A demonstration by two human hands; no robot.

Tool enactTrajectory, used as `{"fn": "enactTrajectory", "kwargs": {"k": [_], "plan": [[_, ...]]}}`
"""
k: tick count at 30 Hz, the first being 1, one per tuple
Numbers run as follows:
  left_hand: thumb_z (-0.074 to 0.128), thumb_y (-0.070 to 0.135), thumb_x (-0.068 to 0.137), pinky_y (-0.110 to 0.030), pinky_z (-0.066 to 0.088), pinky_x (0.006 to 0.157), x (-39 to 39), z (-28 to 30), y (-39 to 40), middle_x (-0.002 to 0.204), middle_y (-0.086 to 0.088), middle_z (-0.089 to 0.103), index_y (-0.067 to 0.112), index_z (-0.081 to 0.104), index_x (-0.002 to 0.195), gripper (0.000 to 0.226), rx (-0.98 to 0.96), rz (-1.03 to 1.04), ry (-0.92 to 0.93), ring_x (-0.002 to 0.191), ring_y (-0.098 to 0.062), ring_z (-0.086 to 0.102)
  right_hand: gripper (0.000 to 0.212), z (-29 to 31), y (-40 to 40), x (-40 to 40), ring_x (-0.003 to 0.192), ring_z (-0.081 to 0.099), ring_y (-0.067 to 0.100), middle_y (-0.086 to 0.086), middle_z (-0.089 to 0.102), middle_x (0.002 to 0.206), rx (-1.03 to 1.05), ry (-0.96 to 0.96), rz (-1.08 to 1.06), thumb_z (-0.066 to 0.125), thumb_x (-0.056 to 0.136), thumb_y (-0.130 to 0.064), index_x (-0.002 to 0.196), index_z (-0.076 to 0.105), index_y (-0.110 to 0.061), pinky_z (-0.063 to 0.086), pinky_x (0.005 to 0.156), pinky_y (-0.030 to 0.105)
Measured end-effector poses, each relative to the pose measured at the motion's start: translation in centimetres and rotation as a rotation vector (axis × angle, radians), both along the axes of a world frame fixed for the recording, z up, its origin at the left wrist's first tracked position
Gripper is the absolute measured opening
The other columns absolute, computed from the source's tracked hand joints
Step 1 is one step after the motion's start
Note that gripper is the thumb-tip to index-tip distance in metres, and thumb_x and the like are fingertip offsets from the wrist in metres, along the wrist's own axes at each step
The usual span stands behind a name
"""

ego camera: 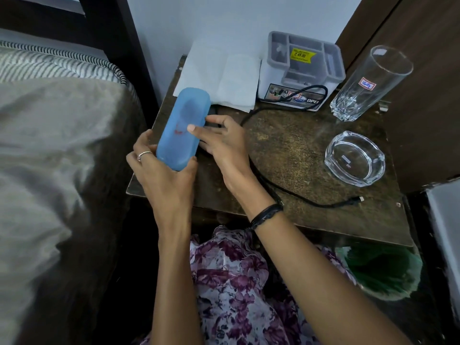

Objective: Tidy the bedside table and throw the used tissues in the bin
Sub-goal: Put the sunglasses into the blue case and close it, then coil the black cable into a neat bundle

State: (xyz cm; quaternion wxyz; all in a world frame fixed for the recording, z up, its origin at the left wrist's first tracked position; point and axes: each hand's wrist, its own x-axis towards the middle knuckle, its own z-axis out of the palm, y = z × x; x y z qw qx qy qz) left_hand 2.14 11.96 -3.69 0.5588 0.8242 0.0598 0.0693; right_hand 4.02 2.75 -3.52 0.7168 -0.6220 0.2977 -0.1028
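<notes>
At the left edge of the counter (293, 150), right beside the bed (54, 135), I hold a blue case (183, 130) lifted and tilted. The fingers of my left hand (159, 170) curl round its near end, thumb under the bottom. My right hand (219, 143) has its thumb pressed on the case's side, the other fingers loosely bent behind it; whether they touch the dark thing under them I cannot tell.

What could go wrong: the case looks smooth, and I grip only 1 end, so it could slip and drop onto the counter or off the left edge towards the bed. A black cable (286, 190) runs under my right wrist; if I pull that arm back carelessly I judge it could snag and drag the cable, which loops against the grey organiser (303, 70) at the back edge. The tall glass (368, 83) at the back right corner is top-heavy, and a tug or a swung elbow could tip it onto the glass ashtray (354, 158) near the right edge.

The tissues (219, 75) lie flat and white at the back edge, left of the organiser, not yet binned. The green bin (383, 270) sits on the floor below the front right corner; its inside is too dark to read. Glass and ashtray both look empty. The organiser's 5 or so compartments show no clear contents. The case is closed, so what it holds is hidden.
</notes>
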Motion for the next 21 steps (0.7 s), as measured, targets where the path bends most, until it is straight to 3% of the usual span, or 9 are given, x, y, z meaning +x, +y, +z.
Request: {"fn": "enactTrajectory", "kwargs": {"k": [2, 6, 9, 12, 15, 21], "plan": [[0.073, 0.008, 0.071, -0.016, 0.041, 0.084, 0.0, -0.1, 0.0, 0.116, -0.003, 0.034, 0.011, 0.038, 0.134, 0.072, 0.037, -0.005, 0.000, 0.105, -0.017, 0.047, 0.041, -0.3, 0.1, -0.1, 0.090, 0.069, 0.020, 0.011, 0.070, 0.095, -0.067, 0.006, 0.009, 0.078, 0.071, -0.020, 0.107, 0.061, -0.008, 0.056, 0.084, 0.043], [0.075, 0.010, 0.071, -0.033, 0.041, 0.099, -0.4, 0.3, -0.4, 0.129, -0.011, 0.038, 0.009, 0.041, 0.133, 0.071, 0.095, -0.023, 0.024, 0.121, -0.023, 0.037, 0.032, 0.2, -0.8, -1.0, 0.082, 0.067, 0.013, 0.010, 0.070, 0.093, -0.156, -0.017, 0.054, 0.073, 0.078, -0.018, 0.107, 0.063, -0.008, 0.058, 0.075, 0.028], [0.073, 0.014, 0.073, -0.030, 0.036, 0.101, -1.3, 1.2, -1.1, 0.128, -0.012, 0.042, 0.010, 0.051, 0.124, 0.056, 0.182, 0.027, -0.129, 0.123, -0.027, 0.034, 0.019, 1.1, -2.9, -2.9, 0.079, 0.066, 0.012, 0.008, 0.069, 0.088, -0.223, -0.067, 0.017, 0.068, 0.082, -0.012, 0.101, 0.065, -0.010, 0.056, 0.068, 0.022], [0.069, 0.018, 0.079, -0.027, 0.039, 0.090, -2.2, 2.5, -2.4, 0.117, -0.009, 0.052, 0.015, 0.058, 0.111, 0.034, 0.245, 0.007, -0.231, 0.112, -0.023, 0.041, 0.009, 2.0, -5.7, -5.5, 0.065, 0.065, 0.006, 0.003, 0.069, 0.083, -0.331, -0.050, -0.035, 0.065, 0.085, -0.011, 0.093, 0.069, -0.014, 0.052, 0.059, 0.016], [0.063, 0.020, 0.085, -0.028, 0.044, 0.076, -3.3, 2.6, -3.9, 0.096, -0.001, 0.062, 0.016, 0.062, 0.094, 0.010, 0.218, -0.165, -0.131, 0.091, -0.015, 0.054, 0.008, 2.3, -7.7, -7.9, 0.054, 0.060, -0.001, -0.003, 0.070, 0.082, -0.474, 0.021, -0.012, 0.065, 0.086, -0.015, 0.090, 0.069, -0.020, 0.049, 0.050, 0.013], [0.058, 0.036, 0.089, -0.033, 0.043, 0.064, -4.4, 0.9, -6.5, 0.086, -0.007, 0.064, 0.010, 0.059, 0.082, 0.027, 0.358, -0.240, 0.016, 0.079, -0.024, 0.061, 0.014, 1.7, -9.0, -9.8, 0.050, 0.056, 0.001, -0.008, 0.069, 0.077, -0.568, 0.009, -0.048, 0.064, 0.086, -0.016, 0.085, 0.067, -0.030, 0.051, 0.046, 0.016]]}}
